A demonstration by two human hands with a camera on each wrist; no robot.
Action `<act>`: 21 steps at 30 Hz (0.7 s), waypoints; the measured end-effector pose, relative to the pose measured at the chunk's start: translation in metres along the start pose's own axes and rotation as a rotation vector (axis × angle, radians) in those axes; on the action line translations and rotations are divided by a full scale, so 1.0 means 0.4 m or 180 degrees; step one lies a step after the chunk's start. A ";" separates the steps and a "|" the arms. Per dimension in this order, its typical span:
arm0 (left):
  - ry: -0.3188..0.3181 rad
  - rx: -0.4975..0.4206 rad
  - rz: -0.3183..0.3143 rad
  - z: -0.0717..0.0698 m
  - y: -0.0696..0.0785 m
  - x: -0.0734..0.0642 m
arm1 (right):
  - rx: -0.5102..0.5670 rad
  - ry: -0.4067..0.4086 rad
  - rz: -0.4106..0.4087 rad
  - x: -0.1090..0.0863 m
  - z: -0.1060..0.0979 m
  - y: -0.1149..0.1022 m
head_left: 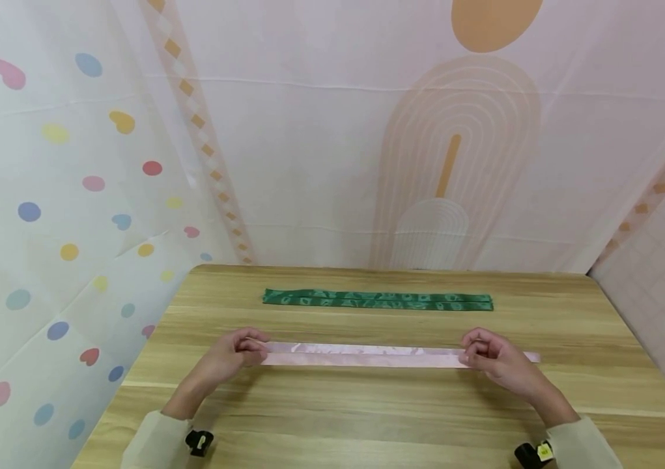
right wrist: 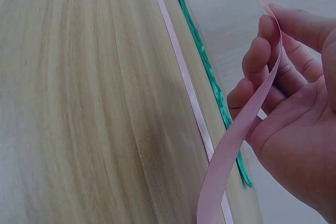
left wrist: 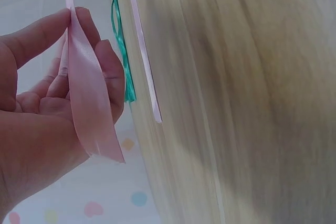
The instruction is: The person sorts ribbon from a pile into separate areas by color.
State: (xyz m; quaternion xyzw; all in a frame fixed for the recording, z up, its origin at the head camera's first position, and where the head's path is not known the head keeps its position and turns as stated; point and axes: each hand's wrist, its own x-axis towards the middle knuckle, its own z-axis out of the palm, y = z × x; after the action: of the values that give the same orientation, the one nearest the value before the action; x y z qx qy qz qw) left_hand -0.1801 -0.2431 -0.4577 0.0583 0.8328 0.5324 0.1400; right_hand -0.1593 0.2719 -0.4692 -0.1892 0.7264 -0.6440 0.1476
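A pink satin ribbon (head_left: 361,361) stretches between both hands above the wooden table. My left hand (head_left: 229,355) pinches it near its left end between thumb and forefinger. A short tail of the ribbon (left wrist: 92,87) hangs down across the palm in the left wrist view. On the other side, my right hand (head_left: 502,365) pinches the ribbon between thumb and forefinger. Its longer tail (right wrist: 226,166) curves below that hand in the right wrist view. Under and just behind the held ribbon, a second pink ribbon (right wrist: 184,74) lies straight on the table.
Farther back on the wooden table (head_left: 355,417), green ribbon strips (head_left: 379,297) lie side by side, parallel to the pink ones. A patterned curtain (head_left: 309,163) rises behind the table's back edge, and a dotted one (head_left: 45,247) hangs along the left.
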 end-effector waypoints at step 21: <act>-0.0237 0.0006 0.0096 -0.032 -0.010 -0.016 | -0.0174 0.0165 0.0095 -0.020 -0.025 -0.004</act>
State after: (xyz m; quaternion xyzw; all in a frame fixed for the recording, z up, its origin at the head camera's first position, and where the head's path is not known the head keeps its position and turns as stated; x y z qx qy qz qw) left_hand -0.1776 -0.2574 -0.4552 0.0908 0.8266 0.5311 0.1627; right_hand -0.1566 0.2845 -0.4667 -0.1656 0.7500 -0.6263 0.1331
